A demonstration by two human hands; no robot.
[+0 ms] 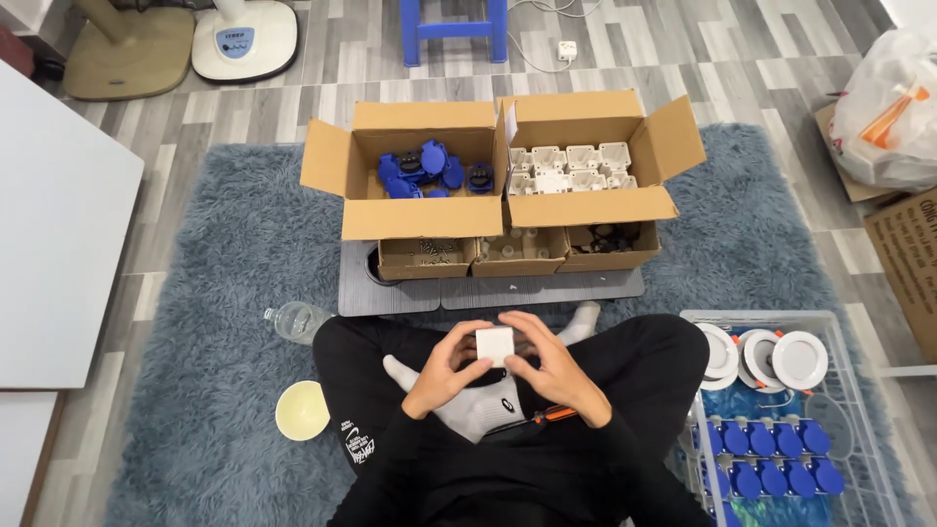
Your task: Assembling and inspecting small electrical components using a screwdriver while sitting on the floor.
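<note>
Both hands, left hand and right hand, are pinching the white square housing above the lap, so even opposing fingertip pressure is keeping it square.

A small white square plastic box, plain-faced and roughly level, is held up between the fingertips of both hands above the crossed legs, near the middle of the scene, just this side of the grey board.
</note>
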